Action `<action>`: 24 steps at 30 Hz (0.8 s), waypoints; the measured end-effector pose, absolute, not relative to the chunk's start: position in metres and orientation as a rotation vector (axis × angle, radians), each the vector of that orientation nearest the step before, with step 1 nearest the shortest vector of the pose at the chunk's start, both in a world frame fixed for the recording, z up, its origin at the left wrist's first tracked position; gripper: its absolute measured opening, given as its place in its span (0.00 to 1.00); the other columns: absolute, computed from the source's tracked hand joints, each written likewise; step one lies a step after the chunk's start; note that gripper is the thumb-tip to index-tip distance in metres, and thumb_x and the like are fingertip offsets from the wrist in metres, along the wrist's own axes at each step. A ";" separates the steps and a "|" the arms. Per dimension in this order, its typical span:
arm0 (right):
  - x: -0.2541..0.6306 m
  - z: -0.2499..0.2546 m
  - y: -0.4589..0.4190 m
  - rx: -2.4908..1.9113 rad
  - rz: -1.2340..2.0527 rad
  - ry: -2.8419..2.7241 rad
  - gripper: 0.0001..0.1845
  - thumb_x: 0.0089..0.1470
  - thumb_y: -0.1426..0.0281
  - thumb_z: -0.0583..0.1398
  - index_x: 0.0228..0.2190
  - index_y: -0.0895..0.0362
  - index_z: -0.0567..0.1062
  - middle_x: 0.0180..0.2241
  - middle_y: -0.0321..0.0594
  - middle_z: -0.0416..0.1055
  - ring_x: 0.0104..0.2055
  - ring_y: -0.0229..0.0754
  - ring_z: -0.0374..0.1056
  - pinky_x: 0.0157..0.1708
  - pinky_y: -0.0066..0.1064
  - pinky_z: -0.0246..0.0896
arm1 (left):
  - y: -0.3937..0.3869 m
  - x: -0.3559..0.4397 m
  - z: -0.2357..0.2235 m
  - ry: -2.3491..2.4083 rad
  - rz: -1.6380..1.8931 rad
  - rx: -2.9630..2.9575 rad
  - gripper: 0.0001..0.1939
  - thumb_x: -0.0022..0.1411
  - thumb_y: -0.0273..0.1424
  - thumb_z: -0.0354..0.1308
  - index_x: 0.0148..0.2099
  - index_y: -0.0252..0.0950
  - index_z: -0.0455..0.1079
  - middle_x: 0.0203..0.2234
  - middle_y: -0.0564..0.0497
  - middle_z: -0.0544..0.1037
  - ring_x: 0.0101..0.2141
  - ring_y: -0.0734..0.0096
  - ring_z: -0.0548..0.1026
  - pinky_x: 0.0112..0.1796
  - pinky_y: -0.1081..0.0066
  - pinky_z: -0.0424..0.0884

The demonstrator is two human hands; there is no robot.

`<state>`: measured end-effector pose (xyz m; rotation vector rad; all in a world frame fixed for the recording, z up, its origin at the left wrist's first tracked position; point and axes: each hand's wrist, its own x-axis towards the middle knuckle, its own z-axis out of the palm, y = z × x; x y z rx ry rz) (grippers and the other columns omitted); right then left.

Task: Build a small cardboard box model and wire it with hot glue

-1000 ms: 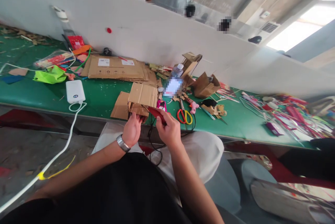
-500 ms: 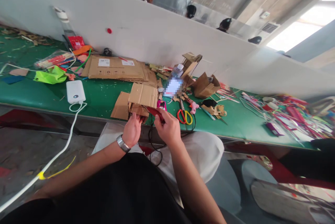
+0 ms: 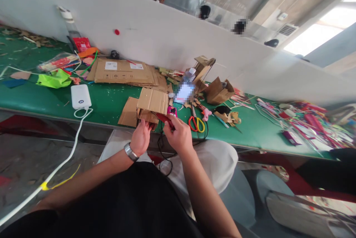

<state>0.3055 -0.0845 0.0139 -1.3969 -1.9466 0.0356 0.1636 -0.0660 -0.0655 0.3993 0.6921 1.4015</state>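
Observation:
My left hand (image 3: 141, 138) grips the near lower edge of a small cardboard box (image 3: 151, 105) at the front edge of the green table (image 3: 105, 101). A watch sits on that wrist. My right hand (image 3: 179, 136) is closed on a red tool (image 3: 165, 118) with a black cord (image 3: 161, 149) hanging from it. The tool's tip points at the box's near right corner. A flat cardboard piece (image 3: 128, 112) lies just left of the box.
Red and yellow scissors (image 3: 196, 123) lie right of my right hand. A white power bank (image 3: 80, 96) with a cable sits at left. Flattened cartons (image 3: 122, 72), a bottle (image 3: 187, 82), a brown paper bag (image 3: 218, 90) and craft scraps fill the table. A white partition (image 3: 167, 41) stands behind.
My right hand has shifted slightly left and forward, bringing the red tool's tip closer to the box. The left hand keeps its hold.

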 end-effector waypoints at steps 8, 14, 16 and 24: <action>0.305 0.014 -0.082 -1.407 0.012 -1.988 0.17 0.66 0.68 0.57 0.50 0.57 0.81 0.39 0.46 0.84 0.37 0.44 0.79 0.37 0.29 0.71 | -0.066 0.163 -0.066 0.720 1.393 0.430 0.18 0.78 0.43 0.45 0.53 0.42 0.73 0.59 0.42 0.77 0.61 0.56 0.74 0.60 0.56 0.71; 0.303 0.018 -0.080 -1.414 -0.028 -2.041 0.14 0.66 0.69 0.57 0.47 0.57 0.80 0.35 0.44 0.82 0.33 0.43 0.75 0.32 0.28 0.64 | -0.066 0.163 -0.066 0.714 1.393 0.431 0.19 0.78 0.42 0.43 0.51 0.43 0.74 0.58 0.40 0.76 0.59 0.57 0.75 0.62 0.54 0.71; 0.302 0.020 -0.080 -1.429 -0.047 -2.066 0.12 0.66 0.69 0.57 0.44 0.56 0.79 0.32 0.43 0.80 0.32 0.42 0.73 0.31 0.28 0.61 | -0.066 0.163 -0.067 0.715 1.389 0.434 0.19 0.78 0.42 0.42 0.51 0.43 0.73 0.58 0.41 0.77 0.60 0.57 0.75 0.61 0.55 0.71; 0.298 0.028 -0.079 -1.486 -0.075 -2.116 0.07 0.65 0.70 0.58 0.33 0.55 0.74 0.27 0.39 0.74 0.29 0.41 0.68 0.29 0.29 0.53 | -0.063 0.161 -0.076 0.718 1.360 0.420 0.18 0.77 0.43 0.45 0.49 0.42 0.74 0.58 0.42 0.76 0.61 0.57 0.73 0.64 0.55 0.69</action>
